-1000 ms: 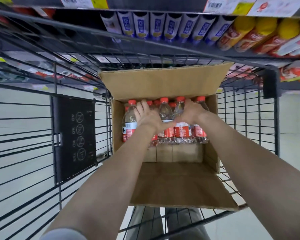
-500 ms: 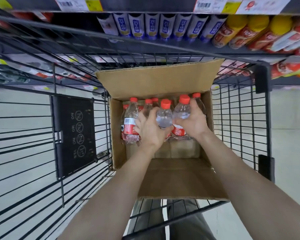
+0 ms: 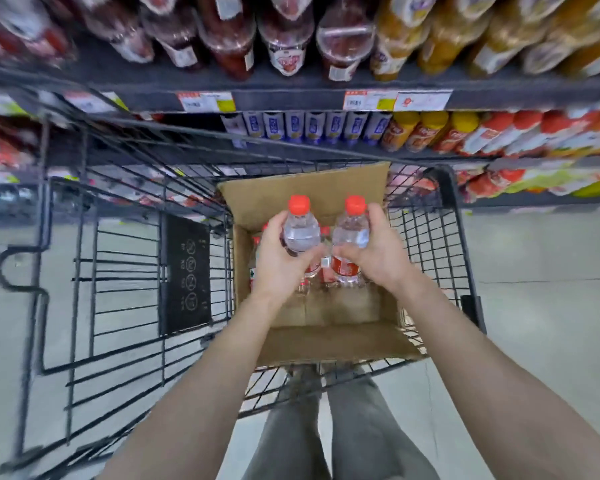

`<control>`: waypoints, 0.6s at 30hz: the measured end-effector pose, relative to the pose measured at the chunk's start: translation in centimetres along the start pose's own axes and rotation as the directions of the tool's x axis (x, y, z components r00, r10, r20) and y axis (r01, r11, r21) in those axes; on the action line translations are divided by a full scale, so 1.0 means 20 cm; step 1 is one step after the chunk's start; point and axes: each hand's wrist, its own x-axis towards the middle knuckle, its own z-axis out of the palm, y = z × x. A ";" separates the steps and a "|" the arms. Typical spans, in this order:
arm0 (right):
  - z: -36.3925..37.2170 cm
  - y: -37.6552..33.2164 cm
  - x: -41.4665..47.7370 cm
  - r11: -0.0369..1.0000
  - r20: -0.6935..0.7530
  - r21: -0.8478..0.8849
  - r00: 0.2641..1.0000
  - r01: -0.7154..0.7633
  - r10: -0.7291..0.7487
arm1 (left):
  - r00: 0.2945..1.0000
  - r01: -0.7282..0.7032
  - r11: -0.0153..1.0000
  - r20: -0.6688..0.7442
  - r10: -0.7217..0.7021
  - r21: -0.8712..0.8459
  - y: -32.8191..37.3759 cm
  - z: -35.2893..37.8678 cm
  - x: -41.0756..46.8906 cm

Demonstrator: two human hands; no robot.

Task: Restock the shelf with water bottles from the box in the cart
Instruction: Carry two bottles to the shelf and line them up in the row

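Bottles: left bottle (image 3: 300, 233) and right bottle (image 3: 350, 232) are now riding clear above the box (image 3: 305, 188), no longer standing inside it.
Hands: left hand (image 3: 279, 268) is gripping one, right hand (image 3: 378, 258) the other.
Meaning: both are probably heading for the shelf (image 3: 291, 98) at 12 o'clock.

L hand (image 3: 279, 268) w/ left bottle (image 3: 300, 233), R hand (image 3: 378, 254) w/ right bottle (image 3: 350, 233), over box (image 3: 326, 341), prob. more bottles (image 3: 325, 268) inside.
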 end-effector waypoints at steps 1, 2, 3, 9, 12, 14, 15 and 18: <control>-0.03 -0.08 -0.05 1.000 -0.008 0.001 1.000 0.029 -0.029 | 1.000 -0.013 1.000 -0.008 0.013 -0.011 0.06 -0.05 -0.03; -0.06 -0.16 -0.09 0.998 -0.020 0.008 0.998 0.055 -0.055 | 0.999 -0.035 0.999 -0.020 0.035 -0.016 0.13 -0.11 -0.07; -0.08 -0.24 -0.15 0.996 -0.030 0.015 0.996 0.084 -0.083 | 0.998 -0.060 0.998 -0.034 0.060 -0.016 0.20 -0.17 -0.11; -0.21 -0.65 -0.42 0.969 -0.031 0.119 0.976 0.218 -0.216 | 0.964 -0.202 0.979 -0.183 0.194 -0.021 0.60 -0.47 -0.40; -0.25 -0.81 -0.53 0.948 -0.008 0.121 0.955 0.294 -0.295 | 0.943 -0.241 0.971 -0.235 0.233 -0.004 0.75 -0.59 -0.53; -0.26 -0.92 -0.62 0.930 0.006 0.127 0.938 0.344 -0.347 | 0.924 -0.290 0.957 -0.256 0.285 0.015 0.84 -0.68 -0.62; -0.26 -0.97 -0.66 0.923 0.018 0.128 0.929 0.363 -0.368 | 0.915 -0.312 0.950 -0.260 0.309 0.031 0.89 -0.72 -0.68; -0.28 -1.12 -0.81 0.892 0.039 0.114 0.896 0.437 -0.443 | 0.882 -0.375 0.923 -0.272 0.385 0.090 1.02 -0.84 -0.85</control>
